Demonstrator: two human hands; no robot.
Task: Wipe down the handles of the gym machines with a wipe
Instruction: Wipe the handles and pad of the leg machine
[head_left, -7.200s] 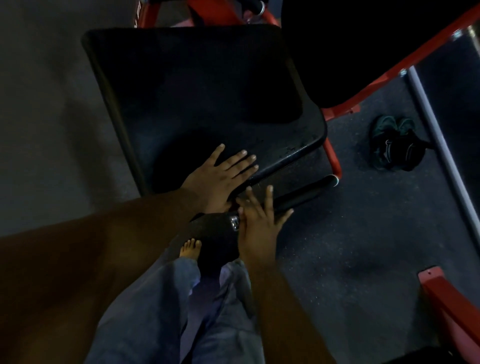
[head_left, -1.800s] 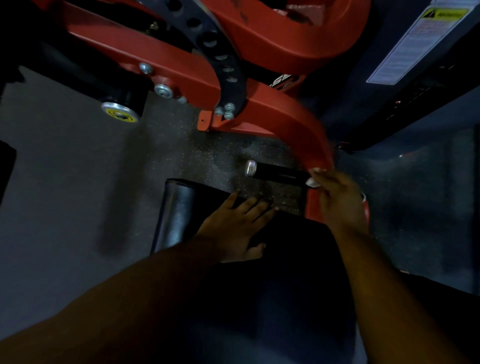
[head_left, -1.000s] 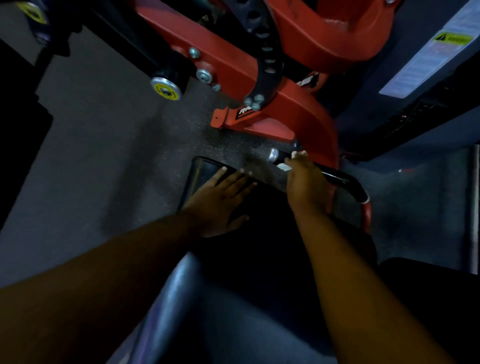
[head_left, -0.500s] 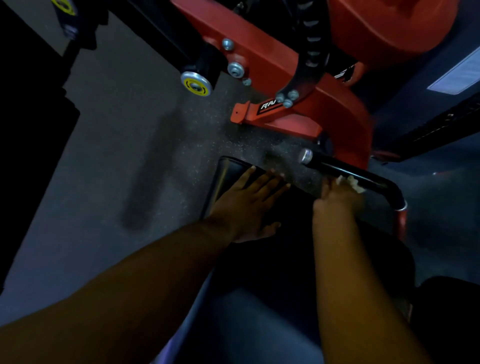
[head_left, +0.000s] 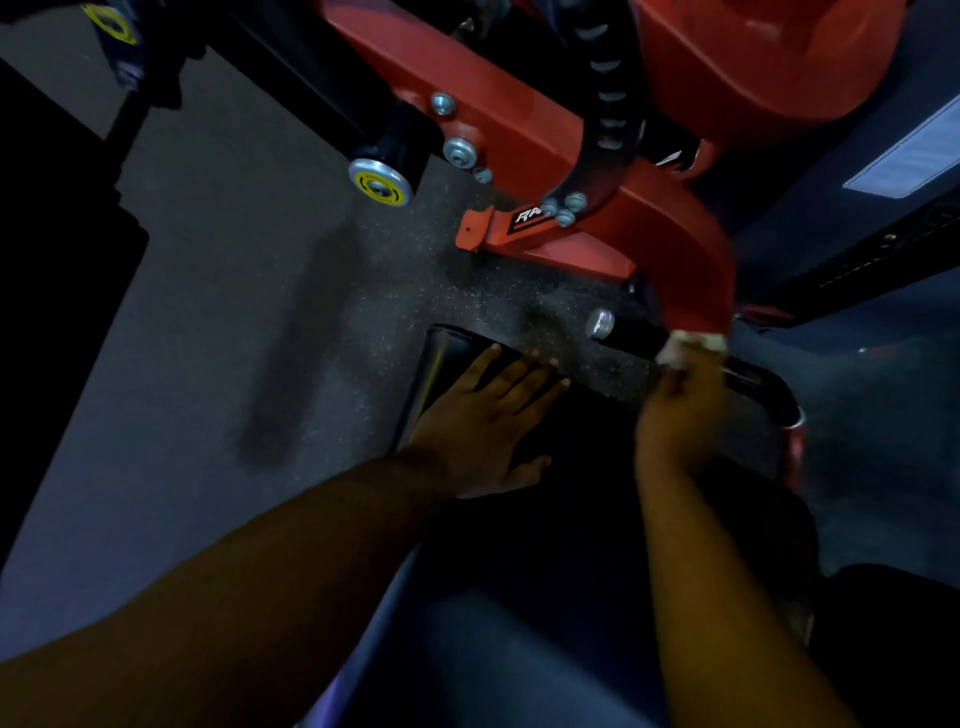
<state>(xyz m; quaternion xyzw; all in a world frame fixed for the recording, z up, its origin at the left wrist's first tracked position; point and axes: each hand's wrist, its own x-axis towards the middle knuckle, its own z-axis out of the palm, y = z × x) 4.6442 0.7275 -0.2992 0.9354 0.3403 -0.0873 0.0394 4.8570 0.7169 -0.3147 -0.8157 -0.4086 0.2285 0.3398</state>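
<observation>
A black handle with a silver end cap sticks out to the left from the red machine frame. My right hand grips a pale wipe wrapped over the middle of this handle; the wipe shows above my fingers, blurred. My left hand lies flat, fingers straight, on the front corner of the black padded seat. The handle's right part bends down behind my right hand toward a red post.
Grey speckled rubber floor spreads to the left. A black roller with a yellow-marked end cap hangs off the red arm above. A perforated black adjustment plate and a dark weight-stack shroud stand at the upper right.
My right hand has slid with the wipe along the handle, from near the end cap toward the bend and back to the middle. The left hand stays flat on the seat.
</observation>
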